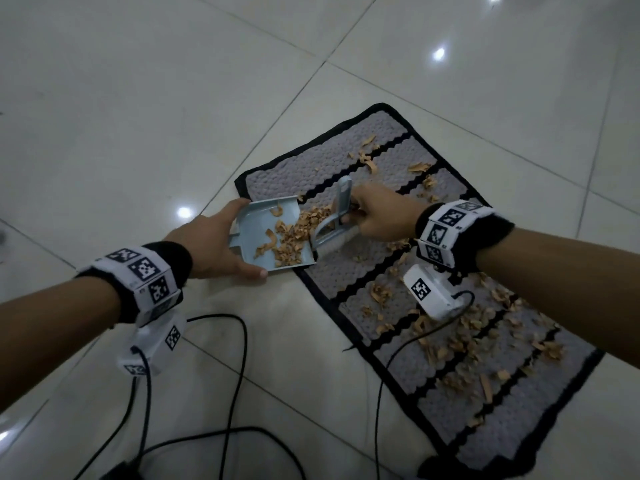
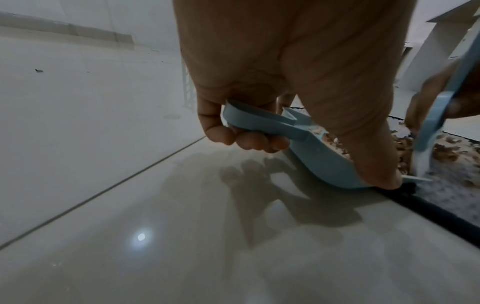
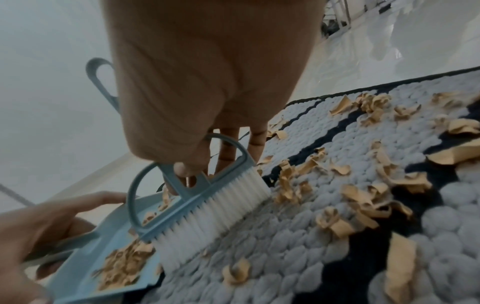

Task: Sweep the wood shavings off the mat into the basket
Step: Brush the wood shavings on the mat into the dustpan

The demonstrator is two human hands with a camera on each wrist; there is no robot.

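Bare tiled floor (image 1: 138, 98) left of mat (image 1: 398, 271); black cables (image 1: 239, 368) near the arms.

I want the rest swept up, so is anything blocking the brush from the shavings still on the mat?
Nothing visible: the brush bristles rest on the mat, with loose wood shavings lying open behind it.

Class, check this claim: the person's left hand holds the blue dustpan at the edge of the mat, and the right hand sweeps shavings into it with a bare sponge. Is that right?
One detail is wrong: the right hand holds a small blue brush with white bristles, not a sponge, as the right wrist view shows. The left hand does hold the blue dustpan at the mat's edge, with shavings in it.
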